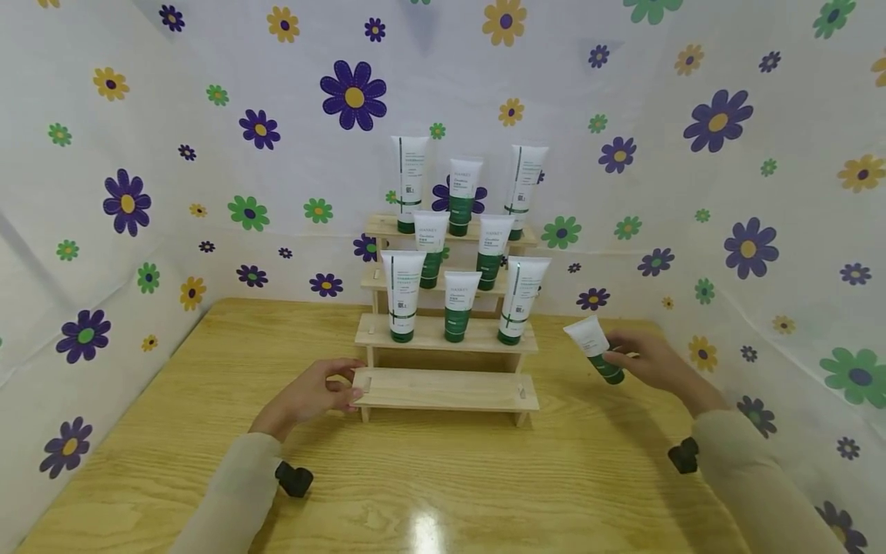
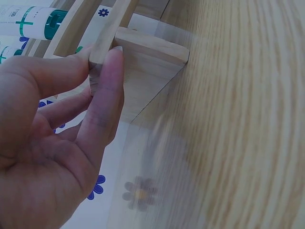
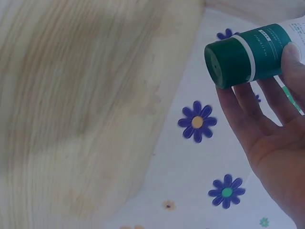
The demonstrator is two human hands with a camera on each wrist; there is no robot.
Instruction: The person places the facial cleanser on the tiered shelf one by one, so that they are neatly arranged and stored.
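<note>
A wooden stepped display stand [image 1: 443,388] rises in tiers at the middle of the table. My left hand [image 1: 311,396] pinches the left end of its lowest step; in the left wrist view, the thumb and fingers of that hand [image 2: 71,124] close on the board's edge. Right of the stand, my right hand [image 1: 647,358] grips a small white and green squeeze tube [image 1: 594,346] above the table, tilted, cap downward. The right wrist view shows its green cap [image 3: 228,62] past the fingers. Upright tubes stand on the upper steps, among them a short one [image 1: 460,306] in front.
Taller white tubes [image 1: 401,296] flank the shorter ones on the third-highest and top steps. The wood-grain table [image 1: 277,331] extends around the stand. A white cloth with flowers [image 1: 429,46] hangs behind and at both sides. Black wrist cameras [image 1: 295,478] sit at the sleeves.
</note>
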